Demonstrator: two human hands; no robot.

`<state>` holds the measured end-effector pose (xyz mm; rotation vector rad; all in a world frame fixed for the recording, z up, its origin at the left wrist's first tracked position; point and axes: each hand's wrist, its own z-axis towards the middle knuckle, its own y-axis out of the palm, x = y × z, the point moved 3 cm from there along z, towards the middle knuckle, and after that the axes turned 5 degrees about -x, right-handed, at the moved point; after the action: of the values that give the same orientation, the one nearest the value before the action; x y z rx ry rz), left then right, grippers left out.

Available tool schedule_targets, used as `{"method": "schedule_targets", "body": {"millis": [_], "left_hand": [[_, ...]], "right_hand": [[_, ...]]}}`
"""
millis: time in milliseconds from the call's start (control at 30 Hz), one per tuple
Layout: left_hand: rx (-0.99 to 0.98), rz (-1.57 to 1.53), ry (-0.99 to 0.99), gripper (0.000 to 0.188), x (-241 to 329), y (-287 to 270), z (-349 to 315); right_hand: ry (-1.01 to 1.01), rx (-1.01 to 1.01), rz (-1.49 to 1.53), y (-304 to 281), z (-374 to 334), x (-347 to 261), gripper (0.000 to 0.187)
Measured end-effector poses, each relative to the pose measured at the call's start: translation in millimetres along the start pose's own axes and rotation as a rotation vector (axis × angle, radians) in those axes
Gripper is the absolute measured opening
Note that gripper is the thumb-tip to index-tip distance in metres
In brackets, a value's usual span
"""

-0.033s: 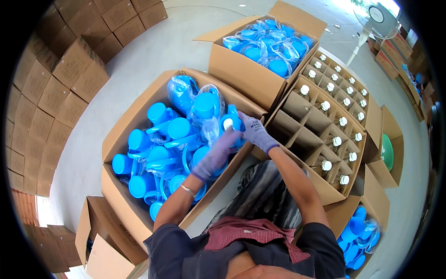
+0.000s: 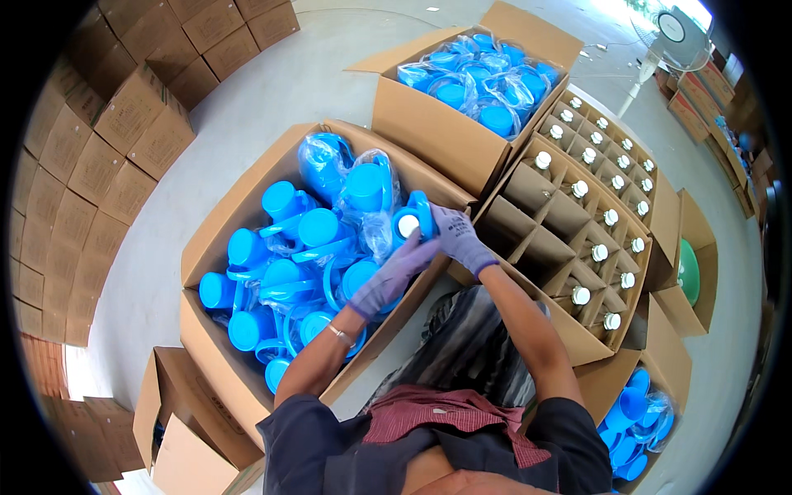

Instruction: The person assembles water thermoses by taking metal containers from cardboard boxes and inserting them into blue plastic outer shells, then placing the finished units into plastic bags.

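At the right side of the large open carton (image 2: 221, 194), my right hand (image 2: 460, 239), in a purple glove, grips a blue plastic piece with a loop handle (image 2: 418, 208). A round white cap (image 2: 408, 225) shows beside the loop; the rest of that item is hidden by my hands. My left hand (image 2: 396, 274), gloved in the same purple, is just below the cap with its fingers stretched out toward my right hand. Around it in the carton lie several blue jugs (image 2: 320, 227), some wrapped in clear plastic.
To the right, a divided carton (image 2: 528, 262) holds several white-capped bottles (image 2: 599, 252). Behind stands another carton (image 2: 437, 124) of wrapped blue jugs. More blue jugs (image 2: 631, 404) fill a box at lower right. Stacked cartons (image 2: 107, 173) line the left; a fan (image 2: 672, 37) stands far right.
My left hand, blurred before, has shifted slightly right and its fingers are now spread. The blue piece has turned a little, so its loop and the white cap show more fully.
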<state>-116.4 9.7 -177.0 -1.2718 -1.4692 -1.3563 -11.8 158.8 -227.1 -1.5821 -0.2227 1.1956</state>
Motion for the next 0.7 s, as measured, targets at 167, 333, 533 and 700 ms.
{"method": "schedule_targets", "body": {"millis": [167,333,533,700], "left_hand": [[0.298,0.647,-0.016,0.037,29.7,-74.3,43.9],[0.904,1.199,-0.049,0.086,40.9,-121.9,142.7],[0.891,1.693,-0.078,0.056,-6.9,-125.9,198.5],[0.656,1.491,0.058,0.027,67.5,-183.3,165.0]], "right_hand": [[0.105,0.291,0.095,-34.7,-65.7,7.4,0.042],[0.007,0.242,0.028,-12.3,-104.0,-41.8,0.047],[0.037,0.257,-0.214,-12.4,-120.2,-32.4,0.042],[0.061,0.235,-0.166,-6.8,-128.4,-18.9,0.034]]}}
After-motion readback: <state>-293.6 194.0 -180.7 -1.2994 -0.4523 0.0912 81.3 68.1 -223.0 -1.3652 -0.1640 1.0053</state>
